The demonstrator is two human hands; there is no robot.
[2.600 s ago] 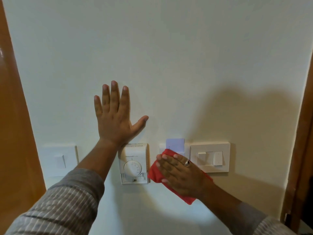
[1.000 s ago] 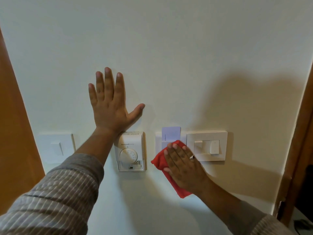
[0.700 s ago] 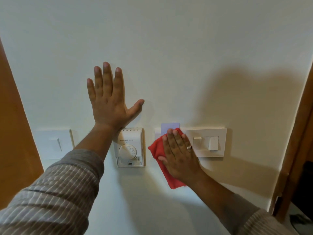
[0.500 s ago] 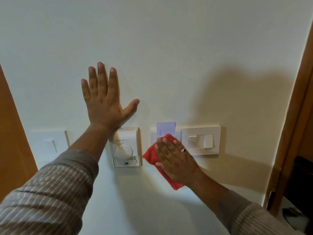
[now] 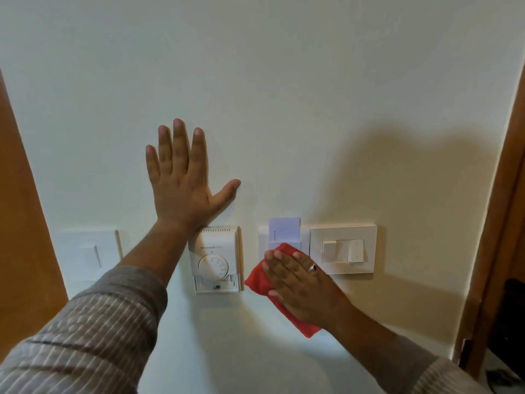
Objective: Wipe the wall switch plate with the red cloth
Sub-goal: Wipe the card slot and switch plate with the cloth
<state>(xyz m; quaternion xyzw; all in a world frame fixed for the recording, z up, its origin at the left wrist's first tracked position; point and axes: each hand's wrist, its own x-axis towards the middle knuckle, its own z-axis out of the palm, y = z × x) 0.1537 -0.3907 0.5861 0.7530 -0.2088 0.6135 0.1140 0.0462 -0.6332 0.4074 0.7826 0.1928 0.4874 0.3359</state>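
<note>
My right hand point(image 5: 301, 285) presses the red cloth point(image 5: 258, 280) flat against the wall, over the lower part of a white key-card plate point(image 5: 262, 243) that holds a pale card point(image 5: 284, 228). The cloth hangs below my palm to a corner at the bottom. Just to the right is a white switch plate point(image 5: 342, 248) with two rockers, touched by neither cloth nor hand. My left hand point(image 5: 181, 180) rests flat on the bare wall with its fingers spread, above the thermostat.
A white dial thermostat point(image 5: 217, 258) sits left of the cloth, partly behind my left wrist. Another white switch plate point(image 5: 88, 254) is at the far left beside an orange wooden panel point(image 5: 22, 209). A brown door frame point(image 5: 494, 237) borders the right.
My right hand has slid the red cloth down and slightly left on the key-card plate, uncovering more of the card. The left hand has stayed flat on the wall.
</note>
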